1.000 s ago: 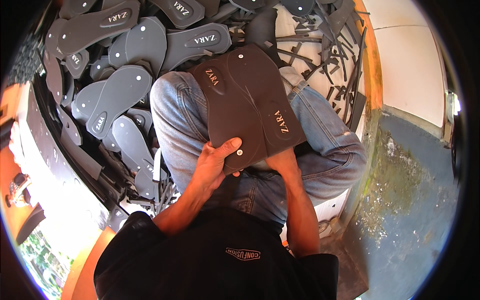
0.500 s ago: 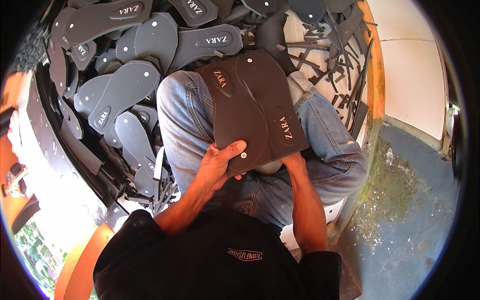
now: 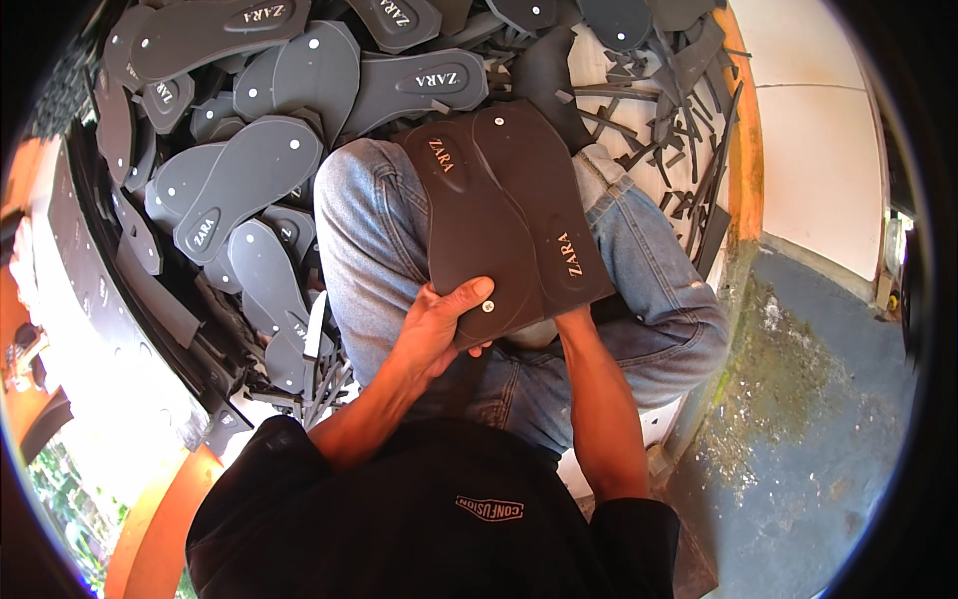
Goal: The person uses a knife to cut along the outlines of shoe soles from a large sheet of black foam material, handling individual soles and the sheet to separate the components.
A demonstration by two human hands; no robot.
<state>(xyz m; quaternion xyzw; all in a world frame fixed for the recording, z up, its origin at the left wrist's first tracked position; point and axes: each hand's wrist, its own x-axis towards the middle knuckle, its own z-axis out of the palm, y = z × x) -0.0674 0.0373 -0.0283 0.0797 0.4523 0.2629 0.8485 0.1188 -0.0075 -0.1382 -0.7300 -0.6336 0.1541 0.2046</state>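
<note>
A dark brown foam sheet [image 3: 509, 215] lies over my lap, bearing two insole outlines side by side in opposite directions. Each outline has a raised oval with pale lettering and a small white dot. My left hand [image 3: 439, 324] grips the sheet's near left corner, thumb on top beside a white dot and fingers curled underneath. At the near right edge, my right hand [image 3: 573, 317] reaches beneath the sheet. The sheet covers its fingers, so I cannot see whether they hold anything.
Several cut dark insoles [image 3: 249, 185] lie heaped on the left and beyond my knees. A light-handled knife [image 3: 315, 324] stands among scraps by my left knee. Thin foam offcuts [image 3: 689, 140] litter the far right, beside an orange-edged ledge [image 3: 746, 130].
The slit along the line between the two insole outlines gaped a little before and now looks closed. My right wrist has shifted slightly left. My left hand keeps its grip.
</note>
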